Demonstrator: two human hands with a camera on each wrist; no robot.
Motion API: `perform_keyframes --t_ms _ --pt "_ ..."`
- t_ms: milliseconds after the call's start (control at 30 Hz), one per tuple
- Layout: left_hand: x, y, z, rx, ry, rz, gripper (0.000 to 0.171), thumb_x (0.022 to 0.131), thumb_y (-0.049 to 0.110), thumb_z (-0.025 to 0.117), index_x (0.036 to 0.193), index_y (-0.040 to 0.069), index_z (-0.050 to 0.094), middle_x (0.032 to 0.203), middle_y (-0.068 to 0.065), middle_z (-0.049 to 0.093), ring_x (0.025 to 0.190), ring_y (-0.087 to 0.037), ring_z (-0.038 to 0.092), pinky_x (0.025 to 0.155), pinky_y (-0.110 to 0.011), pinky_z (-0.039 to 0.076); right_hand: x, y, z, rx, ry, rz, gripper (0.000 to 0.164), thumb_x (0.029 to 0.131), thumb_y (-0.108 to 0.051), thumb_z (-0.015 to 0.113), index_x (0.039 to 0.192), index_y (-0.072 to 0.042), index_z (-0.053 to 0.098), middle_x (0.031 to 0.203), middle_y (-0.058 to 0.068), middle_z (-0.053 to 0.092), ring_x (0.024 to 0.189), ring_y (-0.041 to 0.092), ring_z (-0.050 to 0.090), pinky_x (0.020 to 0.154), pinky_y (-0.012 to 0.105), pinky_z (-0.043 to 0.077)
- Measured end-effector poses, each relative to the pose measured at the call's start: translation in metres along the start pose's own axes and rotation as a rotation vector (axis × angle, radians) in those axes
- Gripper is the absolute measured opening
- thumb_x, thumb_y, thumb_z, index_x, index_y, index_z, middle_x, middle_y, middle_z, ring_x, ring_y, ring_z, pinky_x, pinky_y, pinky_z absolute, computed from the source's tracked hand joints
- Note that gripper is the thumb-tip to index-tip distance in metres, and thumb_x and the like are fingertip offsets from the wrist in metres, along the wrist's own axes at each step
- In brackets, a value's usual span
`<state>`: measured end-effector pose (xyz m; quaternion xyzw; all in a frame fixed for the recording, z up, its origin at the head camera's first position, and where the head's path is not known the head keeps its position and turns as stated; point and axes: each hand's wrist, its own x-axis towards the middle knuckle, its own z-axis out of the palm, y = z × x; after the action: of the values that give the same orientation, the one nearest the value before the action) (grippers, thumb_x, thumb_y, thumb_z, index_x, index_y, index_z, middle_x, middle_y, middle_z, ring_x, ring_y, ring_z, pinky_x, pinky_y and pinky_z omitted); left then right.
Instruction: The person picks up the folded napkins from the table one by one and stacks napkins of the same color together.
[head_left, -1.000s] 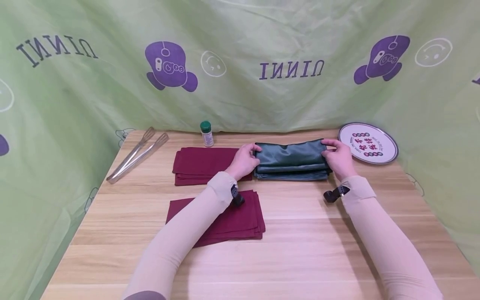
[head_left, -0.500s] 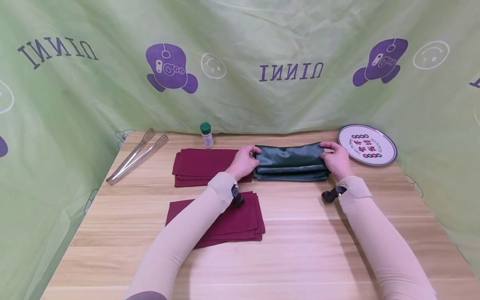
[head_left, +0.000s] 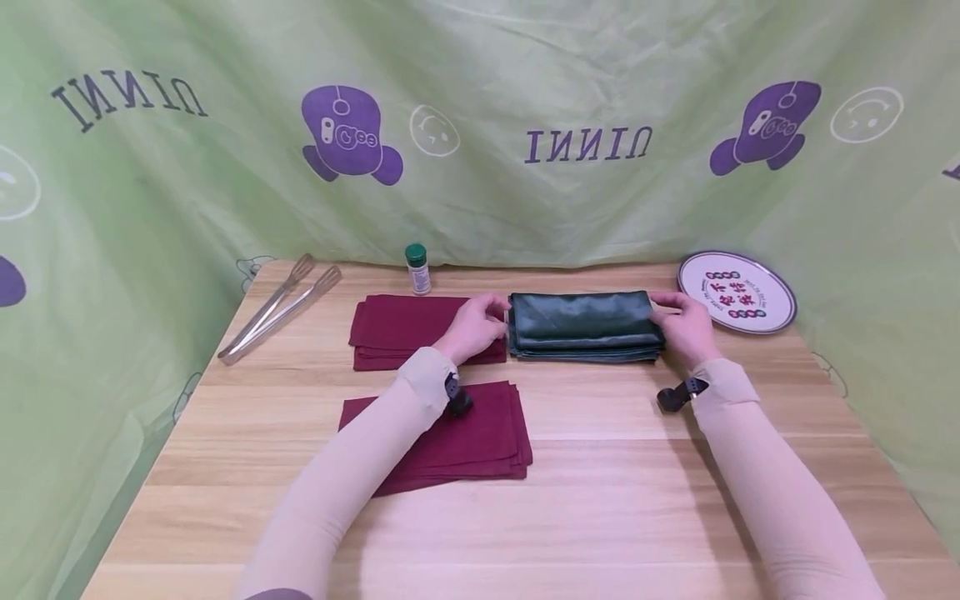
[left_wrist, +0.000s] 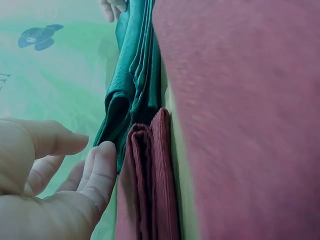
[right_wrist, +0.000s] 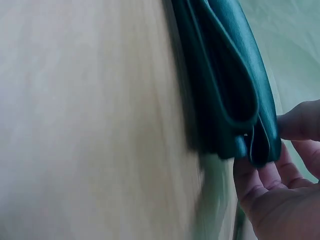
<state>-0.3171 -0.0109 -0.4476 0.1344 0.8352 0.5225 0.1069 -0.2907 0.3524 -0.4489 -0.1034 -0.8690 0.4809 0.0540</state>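
Observation:
A folded dark green satin cloth [head_left: 585,321] lies in a stack of layers at the back middle of the table. My left hand [head_left: 474,327] is just off its left end, thumb and fingers apart. In the left wrist view, the fingertips [left_wrist: 106,152] come close to the green folds; whether they touch is unclear. At the opposite end, my right hand [head_left: 686,327] rests against the cloth's edge with relaxed fingers. The right wrist view has its fingers [right_wrist: 250,182] at the looped folds, tips partly hidden. Folded maroon cloths [head_left: 408,321] lie behind and below my left hand.
Another maroon folded stack [head_left: 465,437] lies nearer, partly under my left forearm. Metal tongs [head_left: 273,317] lie at the back left, beside a green-capped shaker bottle [head_left: 418,271]. A printed white plate [head_left: 738,292] leans near the curtain at the back right.
The green cloth's raised upper layer now lies flat on the stack. My left hand has let go and moved slightly left; my right hand has eased outward, its grip loosened.

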Motion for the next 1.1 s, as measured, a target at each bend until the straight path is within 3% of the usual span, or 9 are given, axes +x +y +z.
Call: perform_keyframes --t_ms 300,567,767,1000,1100 --pt "-0.024 -0.002 -0.012 0.004 -0.034 0.033 0.027 0.091 0.005 0.065 0.118 0.005 0.062 0.105 -0.008 0.063 0.084 -0.019 0.064 0.074 -0.032 0.052 -0.017 0.003 -0.014 0.108 -0.013 0.003 0.041 0.093 -0.003 0.056 0.131 0.009 0.050 0.122 0.022 0.051 0.073 0.006 0.063 0.070 0.019 0.052" --pt "-0.042 -0.003 -0.027 0.003 0.007 0.060 0.029 0.092 0.016 0.065 0.119 0.005 0.062 0.108 -0.005 0.064 0.089 -0.019 0.064 0.076 -0.034 0.053 -0.036 -0.012 -0.008 0.223 -0.020 -0.033 0.030 0.095 -0.006 0.058 0.121 0.007 0.055 0.109 0.009 0.058 0.080 0.007 0.063 0.071 0.021 0.054" --pt "-0.058 -0.006 -0.042 -0.007 0.011 0.051 0.033 0.094 0.018 0.064 0.123 0.003 0.059 0.101 -0.008 0.065 0.085 -0.020 0.065 0.072 -0.034 0.054 -0.052 -0.033 0.005 0.254 -0.037 -0.112 0.013 0.095 -0.009 0.061 0.107 -0.005 0.063 0.092 -0.001 0.063 0.078 0.008 0.061 0.068 0.021 0.053" --pt "-0.076 -0.014 -0.057 0.017 0.037 0.076 0.033 0.094 0.018 0.064 0.122 0.003 0.060 0.099 -0.008 0.066 0.082 -0.019 0.067 0.072 -0.033 0.054 -0.066 -0.050 0.028 0.301 -0.123 -0.134 0.009 0.097 -0.011 0.060 0.106 -0.009 0.061 0.098 0.010 0.061 0.084 0.014 0.062 0.070 0.023 0.054" --pt "-0.086 -0.019 -0.064 0.037 0.049 0.091 0.033 0.093 0.019 0.065 0.121 0.002 0.061 0.101 -0.007 0.066 0.084 -0.018 0.066 0.073 -0.033 0.054 -0.070 -0.055 0.041 0.281 -0.157 -0.146 0.018 0.097 -0.011 0.059 0.112 -0.001 0.059 0.104 0.018 0.059 0.085 0.015 0.062 0.072 0.024 0.054"
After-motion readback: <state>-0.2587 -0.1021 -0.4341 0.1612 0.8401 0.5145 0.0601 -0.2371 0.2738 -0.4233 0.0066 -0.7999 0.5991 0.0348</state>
